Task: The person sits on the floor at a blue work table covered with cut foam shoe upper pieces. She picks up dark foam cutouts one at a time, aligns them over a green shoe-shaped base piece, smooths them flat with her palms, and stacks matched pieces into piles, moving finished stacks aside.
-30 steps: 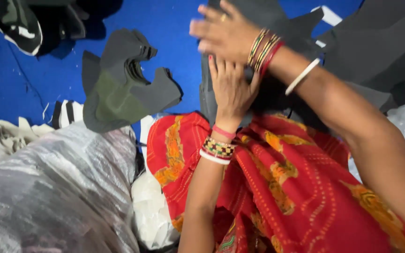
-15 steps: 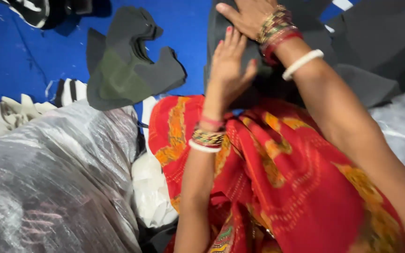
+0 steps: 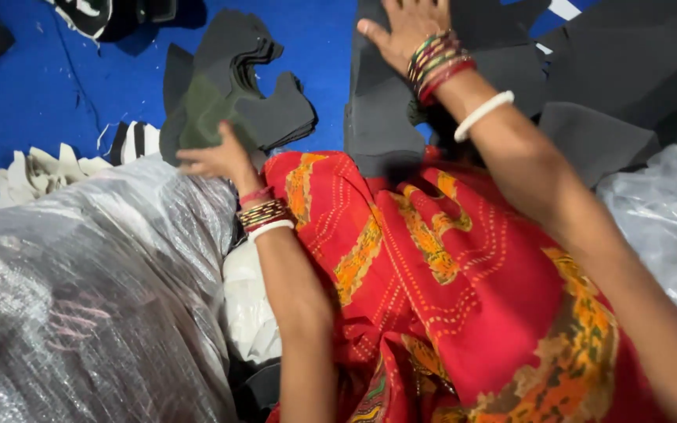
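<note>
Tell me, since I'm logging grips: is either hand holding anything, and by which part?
Nothing is clearly held. The left hand rests on the near edge of the stack of dark cut pieces. The right hand lies flat, fingers spread, on a dark foam sheet.

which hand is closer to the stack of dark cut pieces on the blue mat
Left. The left hand has its fingers on the near edge of the stack of dark cut pieces. The right hand is off to the stack's right, pressed flat on a separate dark sheet.
</note>
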